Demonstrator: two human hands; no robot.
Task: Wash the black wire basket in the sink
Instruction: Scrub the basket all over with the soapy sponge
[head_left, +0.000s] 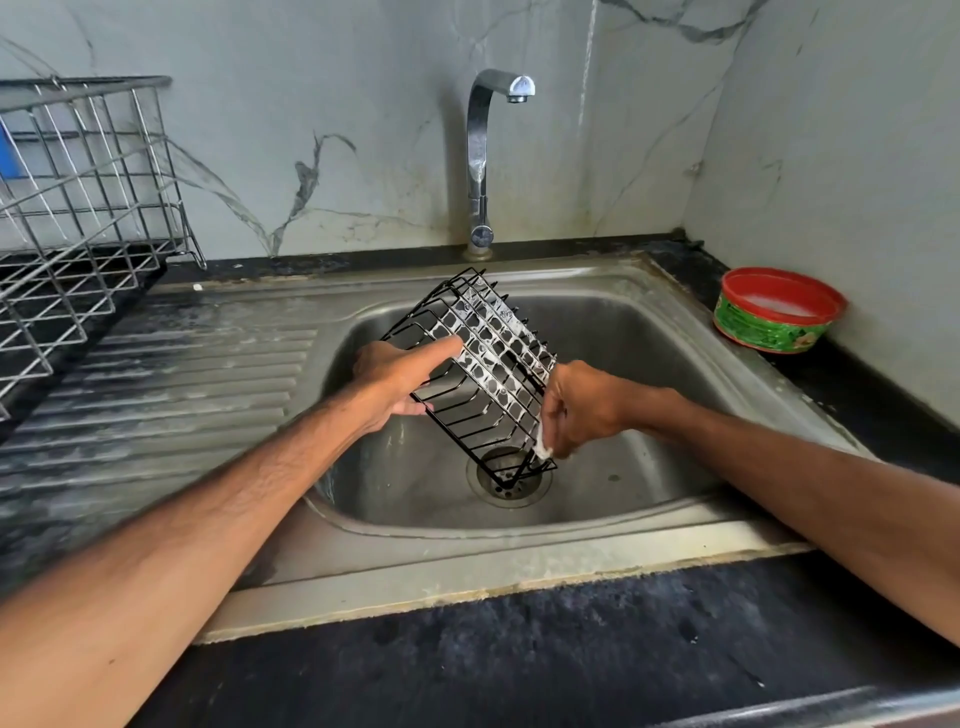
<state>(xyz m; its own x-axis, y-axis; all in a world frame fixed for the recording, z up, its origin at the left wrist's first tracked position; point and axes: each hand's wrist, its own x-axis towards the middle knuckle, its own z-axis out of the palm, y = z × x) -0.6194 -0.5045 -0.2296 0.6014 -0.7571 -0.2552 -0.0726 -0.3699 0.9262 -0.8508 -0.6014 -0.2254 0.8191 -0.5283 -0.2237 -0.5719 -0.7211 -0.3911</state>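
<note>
On the far left a steel dish rack stands on the counter, well away from the work, with the ribbed drainboard between it and the basin. Next comes the left hand, reaching in over the sink. It grasps the black wire basket by its left side, forefinger laid straight along the upper wire and thumb below.

The basket is held tilted inside the basin. Its long axis runs from the far end, up near the foot of the tap, down toward me. The lowest corner sits over the drain, though I cannot tell whether it touches. Suds film the gridded panel that faces up. I see no water under the spout.

To the right of the basket, the right hand has its fingers curled tight on a white soapy pad, pressed against the basket's lower right edge. So the basket lies between the two hands. The left steadies its upper middle, and the right works just beside the low end and is the nearer to the drain. I would judge the scrubbing well along, with the rinse to come. Any next stroke will likely run up that long edge, away from the drain, and the left hand will have to brace against it.

Far right, a red-rimmed green soap tub sits on the counter corner.
</note>
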